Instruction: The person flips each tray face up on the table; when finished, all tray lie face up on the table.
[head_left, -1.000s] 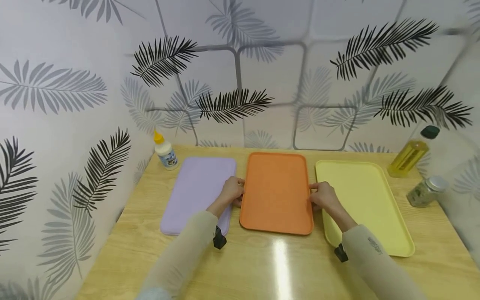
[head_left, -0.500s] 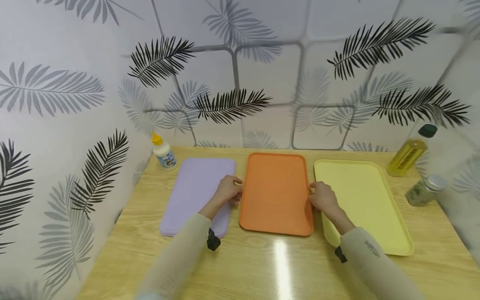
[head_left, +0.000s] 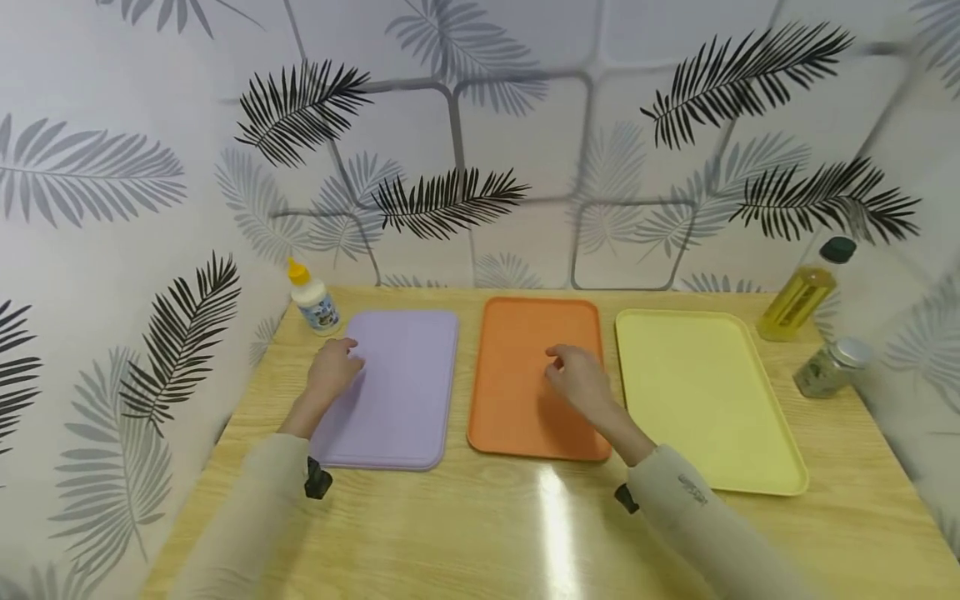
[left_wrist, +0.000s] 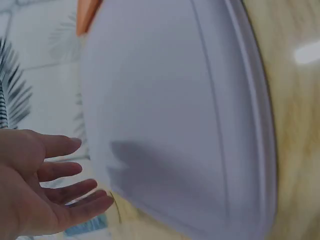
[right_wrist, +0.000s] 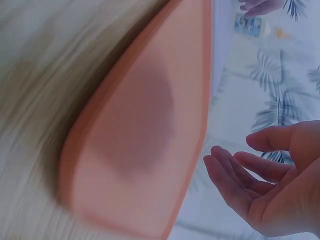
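Observation:
Three trays lie side by side: a lavender tray (head_left: 401, 387) on the left, an orange tray (head_left: 506, 392) in the middle and a yellow tray (head_left: 705, 392) on the right. My left hand (head_left: 332, 367) is over the lavender tray's left edge. In the left wrist view its loose fingers (left_wrist: 82, 212) hold nothing, and a shadow falls on the tray. Over the right half of the orange tray hovers my right hand (head_left: 581, 379). Its fingers are relaxed and spread apart in the right wrist view, with nothing in them.
A white glue bottle (head_left: 315, 307) with a yellow tip stands behind the lavender tray at the left. To the right of the yellow tray are an oil bottle (head_left: 798, 300) and a small lidded jar (head_left: 832, 367). A leaf-patterned wall (head_left: 525, 250) closes off the wooden table's back.
Both hands have left the orange tray's side edges. The left hand moved left across the lavender tray to its far side; the right hand moved left, over the orange tray. The view shifted slightly.

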